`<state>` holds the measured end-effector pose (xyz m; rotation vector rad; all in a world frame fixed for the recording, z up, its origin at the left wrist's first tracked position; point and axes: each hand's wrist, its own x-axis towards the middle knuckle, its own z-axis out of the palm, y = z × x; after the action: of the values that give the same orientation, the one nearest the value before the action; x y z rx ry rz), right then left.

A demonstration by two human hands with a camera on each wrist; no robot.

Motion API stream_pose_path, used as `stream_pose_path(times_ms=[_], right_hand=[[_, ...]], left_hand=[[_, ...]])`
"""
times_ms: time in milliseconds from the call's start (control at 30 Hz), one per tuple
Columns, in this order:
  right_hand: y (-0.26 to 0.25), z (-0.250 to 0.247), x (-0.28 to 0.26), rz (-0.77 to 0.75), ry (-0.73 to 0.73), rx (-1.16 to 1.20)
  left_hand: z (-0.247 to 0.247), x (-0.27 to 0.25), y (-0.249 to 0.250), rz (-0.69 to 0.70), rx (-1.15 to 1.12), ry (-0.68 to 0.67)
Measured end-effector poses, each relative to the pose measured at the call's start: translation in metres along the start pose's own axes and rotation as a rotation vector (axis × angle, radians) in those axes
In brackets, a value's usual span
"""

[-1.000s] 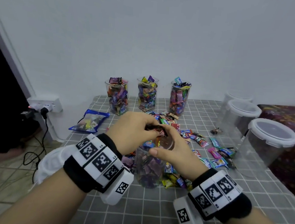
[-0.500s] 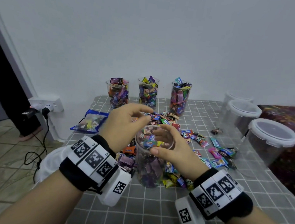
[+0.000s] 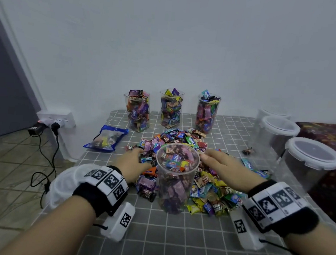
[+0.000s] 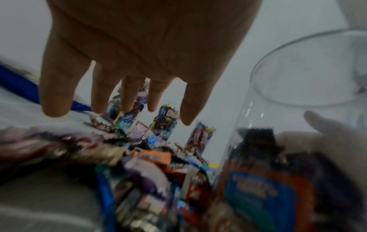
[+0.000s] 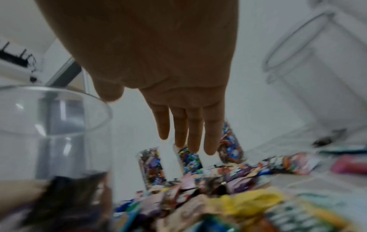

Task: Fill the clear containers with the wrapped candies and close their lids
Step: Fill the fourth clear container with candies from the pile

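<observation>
A tall clear container, about three-quarters full of wrapped candies and without a lid, stands at the table's middle. Loose wrapped candies lie heaped around and behind it. My left hand is just left of the container, low over the pile. In the left wrist view its fingers are straight and spread above the candies, holding nothing. My right hand is at the container's right, fingers straight. Its thumb lies close to the container's rim.
Three full lidless containers line the back by the wall. Larger clear tubs with white lids stand at the right edge. A blue candy bag lies back left. The grey checked cloth runs to the front edge.
Both hands have left the container's mouth, where the left had held a candy. The left went down onto the pile at the left, the right out to the right side.
</observation>
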<state>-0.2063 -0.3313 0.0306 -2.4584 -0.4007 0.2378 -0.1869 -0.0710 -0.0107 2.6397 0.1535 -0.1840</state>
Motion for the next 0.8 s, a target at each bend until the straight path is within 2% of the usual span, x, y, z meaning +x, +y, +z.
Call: stream_pose_path(times_ms=[133, 300, 500, 800], right_hand=[[0.029, -0.005, 0.009, 0.183, -0.252, -0.415], [0.043, 0.003, 0.01, 0.254, -0.424, -0.54], [0.042, 0.014, 0.015, 0.242, -0.446, -0.573], [0.042, 0.021, 0.016, 0.16, -0.392, -0.602]], left_hand=[[0.017, 0.01, -0.009, -0.034, 0.044, -0.024], [0.027, 0.017, -0.01, -0.124, 0.118, -0.092], [0.026, 0.014, -0.007, -0.102, 0.104, -0.161], [0.023, 0.008, 0.004, 0.066, 0.378, -0.26]])
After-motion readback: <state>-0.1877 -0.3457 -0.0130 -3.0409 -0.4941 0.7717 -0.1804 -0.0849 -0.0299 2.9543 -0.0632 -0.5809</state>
